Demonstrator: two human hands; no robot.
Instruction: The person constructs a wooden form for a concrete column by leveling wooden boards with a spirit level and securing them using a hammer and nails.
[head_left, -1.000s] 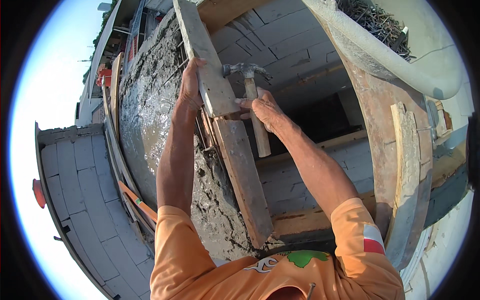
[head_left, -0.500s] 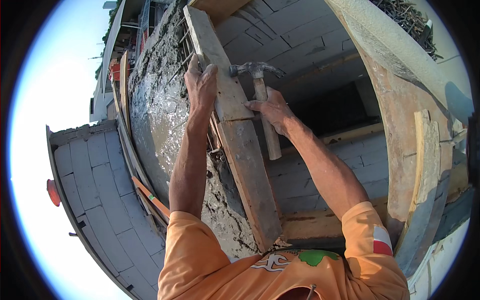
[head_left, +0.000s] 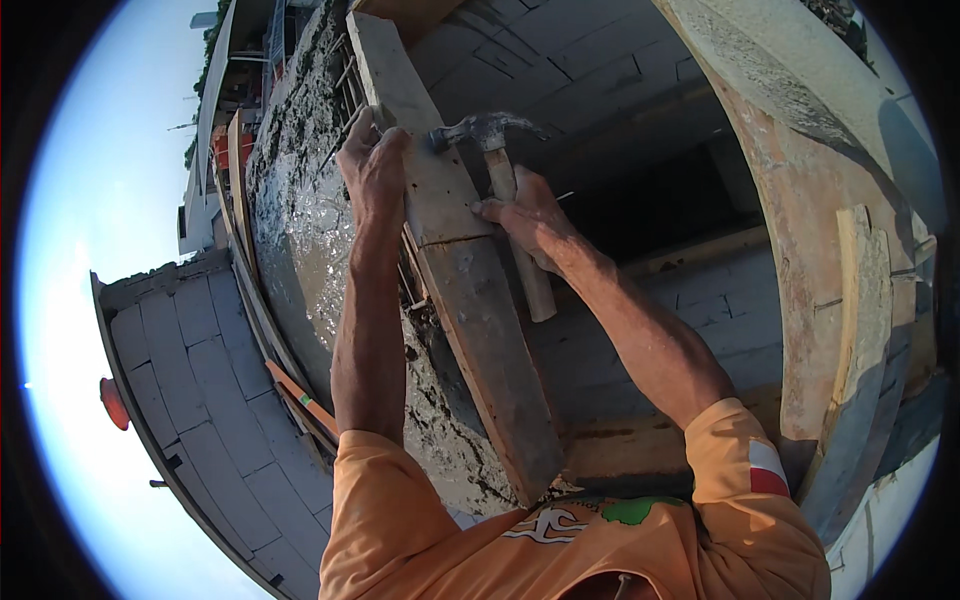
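Wet grey concrete fills formwork; left hand grips the weathered wooden plank, right hand clasps a wooden-handled claw hammer, nailing seemingly unfinished.

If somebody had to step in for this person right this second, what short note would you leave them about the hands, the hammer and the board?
Left hand: gripping the upper left edge of the wooden board, steadying it against the wet concrete.
Right hand: closed round the wooden handle of the claw hammer; the hammer head sits against the board's face, near the left hand.
Board: upright and slanting, its lower end down by the orange shirt, block wall behind.
Done: board is in place and held.
Left: I cannot see a nail, or whether the board is fastened, so check that before letting go.
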